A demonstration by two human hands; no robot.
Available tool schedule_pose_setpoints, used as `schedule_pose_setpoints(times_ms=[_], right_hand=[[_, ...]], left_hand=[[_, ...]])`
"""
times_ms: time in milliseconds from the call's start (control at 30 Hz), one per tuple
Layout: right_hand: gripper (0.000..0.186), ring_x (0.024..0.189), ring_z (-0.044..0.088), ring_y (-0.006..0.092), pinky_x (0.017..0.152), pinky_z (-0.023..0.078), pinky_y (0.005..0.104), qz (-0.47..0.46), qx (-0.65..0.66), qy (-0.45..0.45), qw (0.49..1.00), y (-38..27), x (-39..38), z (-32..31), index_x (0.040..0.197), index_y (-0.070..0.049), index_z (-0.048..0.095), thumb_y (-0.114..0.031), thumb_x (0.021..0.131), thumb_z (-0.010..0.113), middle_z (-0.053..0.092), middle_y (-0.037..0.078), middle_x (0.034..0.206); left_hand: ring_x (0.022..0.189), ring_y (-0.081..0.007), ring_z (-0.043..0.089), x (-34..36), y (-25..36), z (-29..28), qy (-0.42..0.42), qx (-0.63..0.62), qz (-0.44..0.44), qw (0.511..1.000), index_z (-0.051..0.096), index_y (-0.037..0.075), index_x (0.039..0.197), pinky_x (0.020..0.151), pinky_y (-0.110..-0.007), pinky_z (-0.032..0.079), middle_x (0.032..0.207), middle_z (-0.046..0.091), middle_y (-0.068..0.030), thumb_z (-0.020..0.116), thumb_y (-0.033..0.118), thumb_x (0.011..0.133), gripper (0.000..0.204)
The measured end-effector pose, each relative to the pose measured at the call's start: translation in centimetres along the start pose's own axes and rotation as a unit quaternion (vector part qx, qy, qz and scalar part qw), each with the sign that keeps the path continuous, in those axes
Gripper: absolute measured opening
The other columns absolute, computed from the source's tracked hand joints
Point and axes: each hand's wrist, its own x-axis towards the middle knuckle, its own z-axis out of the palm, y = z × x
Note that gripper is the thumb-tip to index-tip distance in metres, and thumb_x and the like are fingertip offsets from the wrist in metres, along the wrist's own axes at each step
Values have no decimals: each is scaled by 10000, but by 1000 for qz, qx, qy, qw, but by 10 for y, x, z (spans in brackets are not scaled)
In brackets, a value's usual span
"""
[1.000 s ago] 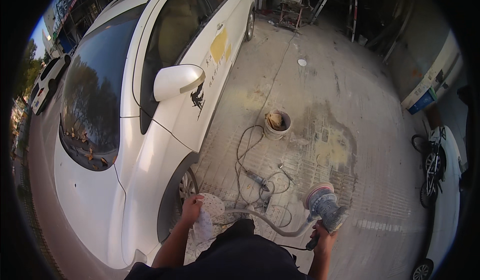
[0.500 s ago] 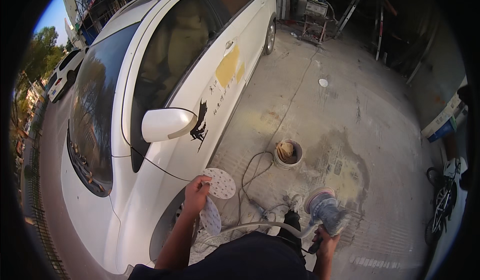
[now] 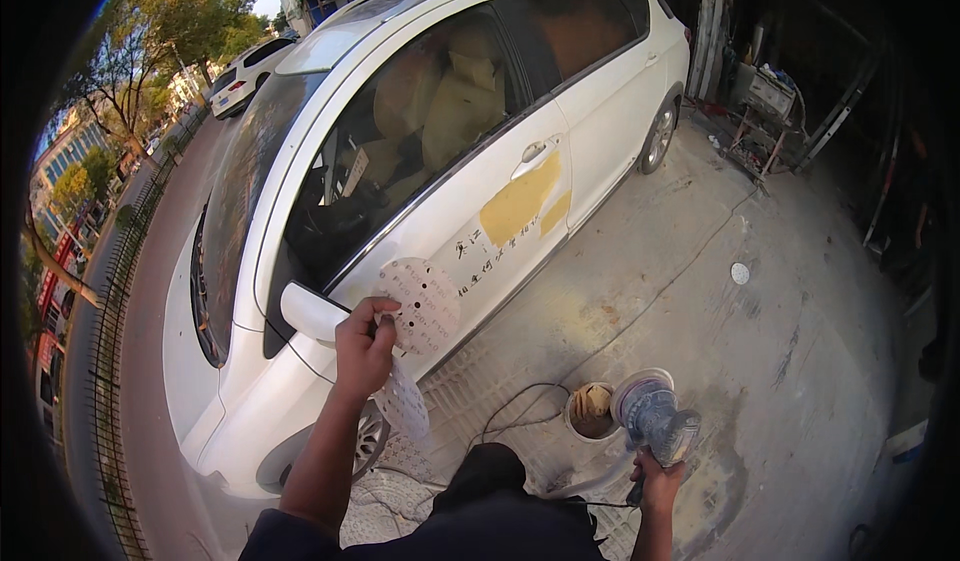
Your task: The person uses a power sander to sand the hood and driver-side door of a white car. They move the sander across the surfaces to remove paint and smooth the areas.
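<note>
My left hand [image 3: 366, 343] pinches two pale perforated sanding discs [image 3: 427, 291], one raised in front of the white car's front door, the other hanging below my fingers. It is close to the side mirror [image 3: 310, 313]. Low on the right, my right hand [image 3: 657, 478] grips the handle of a dusty orbital sander [image 3: 652, 411] with a hose and cord attached, its round pad turned up. The door of the white car [image 3: 455, 236] bears yellow filler patches [image 3: 517, 203] below the handle and dark characters beside them.
A bucket [image 3: 590, 416] with brown material inside stands behind the sander among cords on the dusty concrete floor [image 3: 800, 341]. A cluttered cart [image 3: 762, 101] and ladders [image 3: 840, 111] are at the back right. On the left are another white car [image 3: 240, 81], a fence [image 3: 110, 381] and trees.
The view has moved toward the car, showing more of its side and the street. My left hand has risen with the discs, one now before the door. The sander stays low right.
</note>
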Motion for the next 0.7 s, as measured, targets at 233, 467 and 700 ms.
schedule_pose_setpoints(times_ms=[233,467,700], right_hand=[[127,593,660,148,551,529,330,-120,11,-49,991,-104,106,68,988,10,730,39,895,812,734,68,819],[355,1007,775,194,896,610,389,-106,-65,-74,990,-123,198,139,1197,46,758,-41,884,901,817,121,1076],[360,1011,778,208,915,598,391,-93,-52,-60,993,-64,283,249,1165,33,790,-32,834,915,825,91,1110]], left_hand=[[611,-153,590,201,48,24,-11,196,208,958,752,9,1163,620,-324,487,725,658,-100,615,49,1020,202],[660,-128,606,487,44,18,65,189,278,939,773,48,1238,679,-314,514,778,696,-67,628,158,1048,264],[770,-173,726,703,12,-14,144,299,181,926,810,111,1294,776,-367,572,897,795,-59,649,293,1052,343]])
